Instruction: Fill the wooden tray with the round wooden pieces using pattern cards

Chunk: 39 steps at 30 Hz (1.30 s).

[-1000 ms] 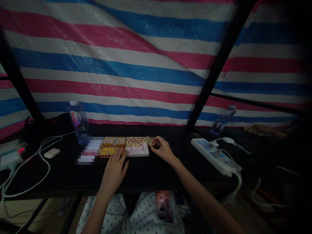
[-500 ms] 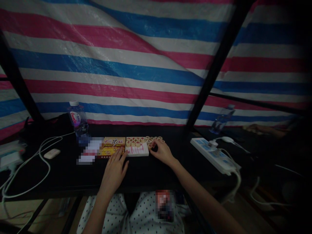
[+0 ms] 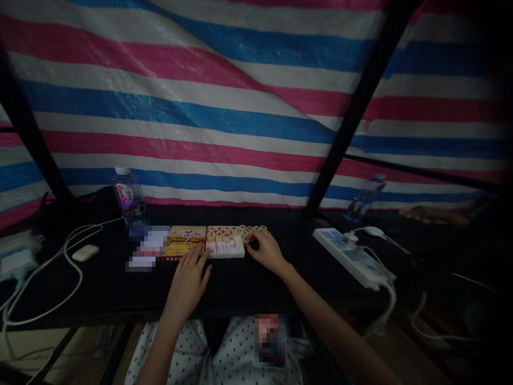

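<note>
My left hand point(image 3: 191, 280) lies with fingers stretched out, fingertips on the front of the brown and yellow Chinese chess box point(image 3: 182, 233) and at the left corner of the white tray point(image 3: 225, 248). Round wooden chess pieces point(image 3: 219, 233) with red characters stand in rows at the back of the tray. More round pieces point(image 3: 255, 228) are grouped just right of it. My right hand point(image 3: 269, 252) pinches a chess piece point(image 3: 245, 240) between thumb and fingers beside the tray's right edge. The fingers partly cover that piece and its neighbours.
A clear bottle point(image 3: 130, 200) stands behind the box, and another bottle point(image 3: 365, 198) at the back right. The white power strip point(image 3: 350, 259) lies right of my arm. A white cable point(image 3: 82, 270) and small white case point(image 3: 85, 253) lie left. Another person's hand point(image 3: 425, 214) shows far right.
Hardly anything differs. My right hand's fingers have shifted very slightly at the chess piece; my left hand stays in place.
</note>
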Motion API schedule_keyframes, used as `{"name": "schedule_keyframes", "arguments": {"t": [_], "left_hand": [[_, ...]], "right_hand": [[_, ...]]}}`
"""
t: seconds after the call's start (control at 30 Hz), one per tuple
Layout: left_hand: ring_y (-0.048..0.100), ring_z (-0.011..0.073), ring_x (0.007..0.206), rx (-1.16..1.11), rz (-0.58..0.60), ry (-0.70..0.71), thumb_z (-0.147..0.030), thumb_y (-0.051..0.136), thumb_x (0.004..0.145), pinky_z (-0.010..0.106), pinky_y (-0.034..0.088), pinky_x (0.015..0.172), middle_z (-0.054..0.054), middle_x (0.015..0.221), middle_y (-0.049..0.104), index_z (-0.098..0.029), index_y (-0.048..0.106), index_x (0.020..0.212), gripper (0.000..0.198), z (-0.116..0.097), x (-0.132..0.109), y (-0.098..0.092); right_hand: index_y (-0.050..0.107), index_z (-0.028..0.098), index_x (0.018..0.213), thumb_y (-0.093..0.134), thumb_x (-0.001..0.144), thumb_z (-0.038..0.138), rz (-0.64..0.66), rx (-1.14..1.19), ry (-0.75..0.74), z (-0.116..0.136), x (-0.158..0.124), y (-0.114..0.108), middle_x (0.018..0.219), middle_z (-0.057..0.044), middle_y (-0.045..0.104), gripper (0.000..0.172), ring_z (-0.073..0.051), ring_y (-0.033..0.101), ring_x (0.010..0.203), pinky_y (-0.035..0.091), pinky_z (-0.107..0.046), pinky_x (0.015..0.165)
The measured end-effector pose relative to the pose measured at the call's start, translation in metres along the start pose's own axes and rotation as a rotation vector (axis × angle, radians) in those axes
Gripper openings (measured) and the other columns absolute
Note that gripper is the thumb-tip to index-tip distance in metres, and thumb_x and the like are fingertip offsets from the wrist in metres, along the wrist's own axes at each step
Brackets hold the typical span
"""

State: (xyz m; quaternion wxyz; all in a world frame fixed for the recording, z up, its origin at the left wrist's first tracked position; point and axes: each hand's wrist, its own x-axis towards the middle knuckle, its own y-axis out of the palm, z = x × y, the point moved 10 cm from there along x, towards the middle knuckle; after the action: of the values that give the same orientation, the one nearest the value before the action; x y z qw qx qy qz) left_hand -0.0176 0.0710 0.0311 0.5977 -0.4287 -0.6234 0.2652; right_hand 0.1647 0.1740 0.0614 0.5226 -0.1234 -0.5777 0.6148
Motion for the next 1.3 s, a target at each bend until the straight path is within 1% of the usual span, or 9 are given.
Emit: {"name": "schedule_keyframes", "arguments": {"t": [0.1, 0.2, 0.4, 0.57, 0.73, 0.93, 1.03, 1.13, 1.3], "left_hand": [[0.038, 0.0253, 0.132, -0.011, -0.006, 0.003, -0.029, 0.039, 0.092, 0.046, 0.038, 0.104, 0.012, 0.141, 0.045, -0.017, 0.048, 0.129, 0.041, 0.000, 0.000, -0.001], [0.037, 0.0251, 0.132, -0.017, -0.001, 0.007, -0.029, 0.039, 0.091, 0.046, 0.037, 0.105, 0.012, 0.141, 0.044, -0.018, 0.048, 0.129, 0.040, -0.001, 0.000, -0.001], [0.037, 0.0248, 0.132, -0.021, 0.000, -0.002, -0.029, 0.039, 0.091, 0.045, 0.036, 0.106, 0.012, 0.141, 0.044, -0.018, 0.049, 0.129, 0.040, 0.000, 0.001, -0.001], [0.038, 0.0250, 0.132, -0.007, -0.005, 0.005, -0.030, 0.039, 0.092, 0.045, 0.036, 0.106, 0.012, 0.141, 0.045, -0.018, 0.048, 0.130, 0.041, -0.001, 0.001, -0.001], [0.037, 0.0254, 0.132, -0.003, 0.000, 0.001, -0.029, 0.040, 0.091, 0.045, 0.037, 0.105, 0.011, 0.142, 0.043, -0.019, 0.047, 0.131, 0.041, -0.001, 0.000, -0.002], [0.037, 0.0252, 0.132, -0.015, 0.002, -0.002, -0.029, 0.039, 0.092, 0.046, 0.037, 0.105, 0.012, 0.142, 0.043, -0.019, 0.046, 0.132, 0.042, -0.001, 0.000, -0.002], [0.038, 0.0255, 0.132, -0.011, 0.014, -0.004, -0.030, 0.038, 0.092, 0.046, 0.037, 0.105, 0.013, 0.141, 0.044, -0.017, 0.047, 0.131, 0.042, -0.001, 0.001, -0.001], [0.038, 0.0253, 0.131, -0.004, 0.017, 0.000, -0.030, 0.039, 0.092, 0.045, 0.036, 0.106, 0.012, 0.141, 0.044, -0.017, 0.047, 0.131, 0.042, 0.000, 0.001, 0.000], [0.037, 0.0255, 0.132, 0.000, 0.022, 0.006, -0.030, 0.038, 0.092, 0.045, 0.037, 0.105, 0.012, 0.142, 0.043, -0.017, 0.046, 0.132, 0.043, 0.000, 0.001, 0.001]], "right_hand": [[0.054, 0.019, 0.096, 0.058, 0.073, 0.021, -0.091, 0.014, -0.007, 0.005, 0.000, -0.010, 0.096, -0.006, 0.059, 0.024, -0.021, 0.052, 0.090, 0.038, -0.032, 0.079], [0.053, 0.019, 0.099, 0.057, 0.075, 0.022, -0.138, 0.031, 0.001, 0.011, 0.004, -0.014, 0.096, -0.006, 0.059, 0.025, -0.021, 0.051, 0.090, 0.038, -0.032, 0.079], [0.056, 0.021, 0.091, 0.059, 0.080, 0.027, -0.011, -0.008, -0.089, 0.033, 0.023, 0.007, 0.088, -0.003, 0.062, 0.013, -0.019, 0.050, 0.085, 0.034, -0.030, 0.075], [0.057, 0.021, 0.086, 0.062, 0.080, 0.033, 0.121, -0.148, -0.085, 0.044, 0.038, 0.028, 0.087, -0.004, 0.062, 0.015, -0.021, 0.051, 0.085, 0.032, -0.030, 0.071], [0.055, 0.021, 0.085, 0.064, 0.078, 0.031, 0.122, -0.191, -0.084, 0.050, 0.043, 0.035, 0.084, -0.004, 0.063, 0.016, -0.021, 0.052, 0.083, 0.031, -0.029, 0.069], [0.053, 0.021, 0.084, 0.066, 0.076, 0.028, 0.123, -0.130, -0.065, 0.050, 0.043, 0.038, 0.077, -0.003, 0.060, 0.017, -0.020, 0.052, 0.081, 0.032, -0.029, 0.070], [0.053, 0.020, 0.083, 0.066, 0.074, 0.027, 0.106, -0.092, -0.050, 0.049, 0.043, 0.034, 0.075, -0.002, 0.057, 0.017, -0.019, 0.052, 0.079, 0.033, -0.028, 0.070], [0.055, 0.020, 0.083, 0.066, 0.073, 0.030, 0.026, -0.041, -0.028, 0.042, 0.038, 0.020, 0.077, -0.002, 0.055, 0.018, -0.018, 0.051, 0.078, 0.034, -0.028, 0.070], [0.055, 0.021, 0.083, 0.063, 0.075, 0.033, -0.168, 0.061, 0.028, 0.009, 0.010, -0.012, 0.083, -0.003, 0.056, 0.016, -0.019, 0.052, 0.079, 0.038, -0.029, 0.073]]}}
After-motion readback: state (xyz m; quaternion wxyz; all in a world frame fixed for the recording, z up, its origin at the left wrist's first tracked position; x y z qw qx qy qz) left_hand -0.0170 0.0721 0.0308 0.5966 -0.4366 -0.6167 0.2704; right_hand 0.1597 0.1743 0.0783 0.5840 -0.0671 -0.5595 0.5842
